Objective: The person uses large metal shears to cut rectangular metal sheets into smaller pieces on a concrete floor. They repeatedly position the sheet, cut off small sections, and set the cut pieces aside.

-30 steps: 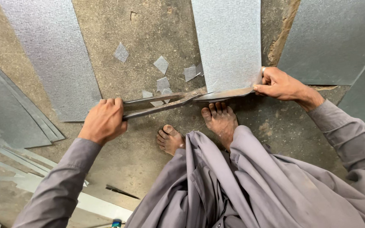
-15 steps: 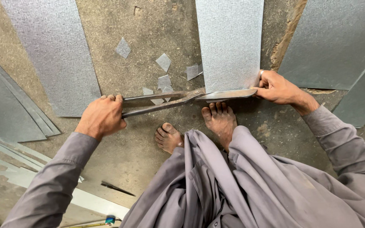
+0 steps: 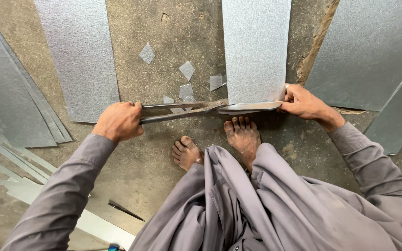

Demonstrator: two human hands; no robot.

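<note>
My left hand (image 3: 118, 121) grips the two long handles of large metal shears (image 3: 196, 109), which lie level across the view. The blades sit along the near edge of a long grey metal sheet (image 3: 256, 49) that runs away from me on the concrete floor. My right hand (image 3: 303, 102) pinches the sheet's near right corner at the blade tips. My bare feet (image 3: 241, 135) stand just behind the shears; the right foot is close under the blades.
Small cut metal scraps (image 3: 186, 70) lie on the floor beyond the handles. More grey sheets lie at the left (image 3: 77, 56), far left (image 3: 10, 102) and right (image 3: 371, 51). Thin metal strips (image 3: 19, 186) are at the lower left.
The shear handles have come closer together, and my left hand has drifted slightly right with them. My right hand stays at the sheet's corner.
</note>
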